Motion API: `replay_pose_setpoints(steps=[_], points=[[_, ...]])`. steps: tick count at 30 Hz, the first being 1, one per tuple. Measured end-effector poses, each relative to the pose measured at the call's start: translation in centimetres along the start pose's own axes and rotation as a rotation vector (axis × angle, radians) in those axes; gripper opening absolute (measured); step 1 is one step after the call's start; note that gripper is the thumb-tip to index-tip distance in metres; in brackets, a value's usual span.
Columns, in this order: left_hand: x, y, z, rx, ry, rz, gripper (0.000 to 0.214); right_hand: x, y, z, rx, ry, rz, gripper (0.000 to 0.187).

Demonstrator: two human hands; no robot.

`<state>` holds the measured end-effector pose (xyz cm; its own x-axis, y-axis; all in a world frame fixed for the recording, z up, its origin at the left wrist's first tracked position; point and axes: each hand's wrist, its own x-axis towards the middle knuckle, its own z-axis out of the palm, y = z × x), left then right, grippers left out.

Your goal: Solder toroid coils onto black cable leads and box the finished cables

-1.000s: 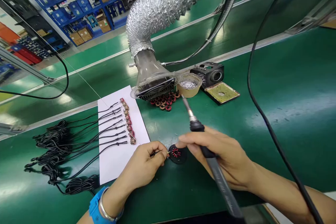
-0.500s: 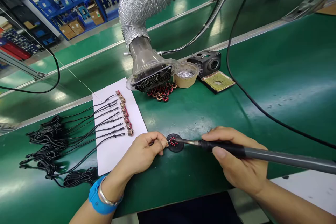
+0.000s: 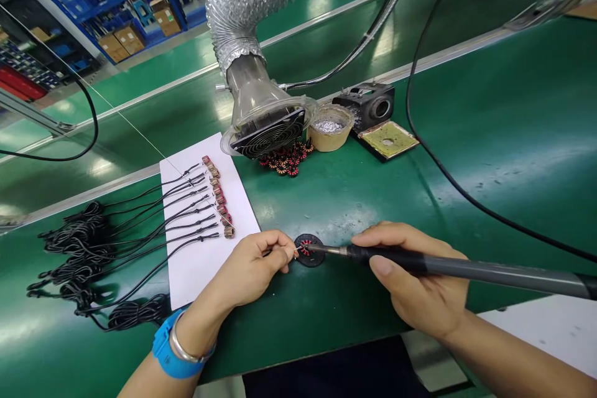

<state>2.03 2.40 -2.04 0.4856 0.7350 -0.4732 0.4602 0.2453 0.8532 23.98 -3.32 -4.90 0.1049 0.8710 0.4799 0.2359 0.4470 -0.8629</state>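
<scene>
My right hand (image 3: 415, 280) grips a grey soldering iron (image 3: 466, 269) lying nearly level, its tip touching a small red wound coil on a black round pad (image 3: 308, 250). My left hand (image 3: 254, 267), with a blue wristband, pinches a thin solder wire whose end meets the coil from the left. Both hands rest on the green bench mat close to the front edge.
A white sheet (image 3: 205, 261) carries several black cables (image 3: 93, 249) with small coils at their ends. Behind stand a silver fume duct with fan grille (image 3: 268, 134), a pile of red coils (image 3: 284, 161), a cup of solder dross (image 3: 330, 127), an iron stand with sponge (image 3: 377, 118). A black cord (image 3: 448, 180) crosses the mat.
The soldering iron swung from upright down to nearly level, and its tip came onto the coil. My left hand stayed pinched beside the pad.
</scene>
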Motion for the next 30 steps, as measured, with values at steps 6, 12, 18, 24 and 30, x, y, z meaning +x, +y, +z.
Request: replay_pose_setpoints(steps=[6, 12, 18, 24, 30], points=[[0.0, 0.0, 0.0, 0.013, 0.002, -0.003, 0.018, 0.1, -0.1, 0.0, -0.002, -0.018, -0.019, 0.018], [0.0, 0.0, 0.0, 0.024, 0.005, 0.009, 0.019, 0.5, -0.6, 0.1, -0.033, -0.040, -0.054, 0.019], [-0.1, 0.1, 0.1, 0.028, 0.010, 0.000, 0.019, 0.8, -1.2, 0.2, -0.043, -0.073, -0.112, 0.022], [-0.1, 0.2, 0.0, 0.048, 0.008, -0.008, 0.021, 0.7, -1.5, 0.6, -0.021, -0.055, -0.170, 0.028], [-0.1, 0.3, 0.0, 0.055, 0.003, -0.011, 0.020, 0.5, -1.4, 0.6, -0.002, -0.067, -0.214, 0.035]])
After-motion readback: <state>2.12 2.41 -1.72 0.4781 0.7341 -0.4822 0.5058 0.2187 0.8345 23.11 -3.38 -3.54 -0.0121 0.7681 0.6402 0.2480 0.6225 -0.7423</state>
